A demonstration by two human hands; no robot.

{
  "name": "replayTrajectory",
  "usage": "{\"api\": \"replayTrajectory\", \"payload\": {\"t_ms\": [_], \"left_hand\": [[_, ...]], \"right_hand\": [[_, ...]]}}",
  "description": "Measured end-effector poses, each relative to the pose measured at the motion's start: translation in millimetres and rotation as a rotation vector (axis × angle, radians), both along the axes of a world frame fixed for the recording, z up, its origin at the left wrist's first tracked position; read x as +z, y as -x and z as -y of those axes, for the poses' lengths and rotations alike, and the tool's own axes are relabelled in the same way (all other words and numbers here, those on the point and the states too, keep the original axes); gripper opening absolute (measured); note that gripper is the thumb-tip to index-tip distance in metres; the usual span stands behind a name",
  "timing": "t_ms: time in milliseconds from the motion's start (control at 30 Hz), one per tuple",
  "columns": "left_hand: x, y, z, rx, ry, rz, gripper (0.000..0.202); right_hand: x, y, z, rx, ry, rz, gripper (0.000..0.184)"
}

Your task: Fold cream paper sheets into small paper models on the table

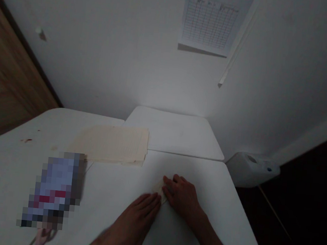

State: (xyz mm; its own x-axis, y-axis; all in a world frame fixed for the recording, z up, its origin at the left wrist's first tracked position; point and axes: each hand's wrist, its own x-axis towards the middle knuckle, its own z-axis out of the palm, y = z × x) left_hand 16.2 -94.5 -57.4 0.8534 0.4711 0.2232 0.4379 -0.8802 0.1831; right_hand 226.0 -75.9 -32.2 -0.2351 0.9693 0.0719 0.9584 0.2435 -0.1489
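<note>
A small cream piece of paper, seemingly folded, lies on the white table between my two hands. My left hand is palm down, its fingers stretched out together and their tips touching the paper's near left edge. From the right, my right hand holds the paper's right side with bent fingers, the thumb and fingertips close together on it. Part of the paper is hidden beneath the fingers.
A stack of cream paper sheets lies further back on the left. Nearer me on the left is a pixelated, blurred-out object. Behind the tables stands a wall with a printed chart. A white plastic container sits beyond the right edge.
</note>
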Motion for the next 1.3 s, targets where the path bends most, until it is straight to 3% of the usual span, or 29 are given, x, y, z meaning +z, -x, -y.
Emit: {"api": "replayTrajectory", "payload": {"t_ms": [200, 400, 467, 600, 700, 1000, 1300], "left_hand": [[-4.7, 0, 0, -0.055, 0.007, -0.025, 0.064], [-2.2, 0, 1, -0.087, 0.024, 0.034, 0.052], [-3.8, -5, -3, -0.049, 0.065, 0.139, 0.044], [-10.4, -24, -21, 0.153, 0.095, 0.321, 0.032], [-13.9, -38, -34, 0.248, 0.011, 0.314, 0.024], [-8.9, -43, -36, 0.187, -0.032, 0.193, 0.019], [-12.7, -40, -37, 0.179, -0.004, 0.188, 0.017]], "right_hand": [[-0.8, 0, 1, -0.013, 0.001, -0.018, 0.032], [-1.0, 0, 1, -0.01, 0.002, -0.026, 0.032], [-0.9, -1, 0, -0.009, 0.007, -0.03, 0.032], [-0.2, -3, 0, 0.012, 0.02, -0.044, 0.032], [-0.4, -5, 0, 0.026, 0.031, -0.055, 0.033], [-7.9, -4, 5, -0.018, -0.019, -0.049, 0.027], [-19.4, -14, 40, -0.054, -0.074, -0.03, 0.027]]}}
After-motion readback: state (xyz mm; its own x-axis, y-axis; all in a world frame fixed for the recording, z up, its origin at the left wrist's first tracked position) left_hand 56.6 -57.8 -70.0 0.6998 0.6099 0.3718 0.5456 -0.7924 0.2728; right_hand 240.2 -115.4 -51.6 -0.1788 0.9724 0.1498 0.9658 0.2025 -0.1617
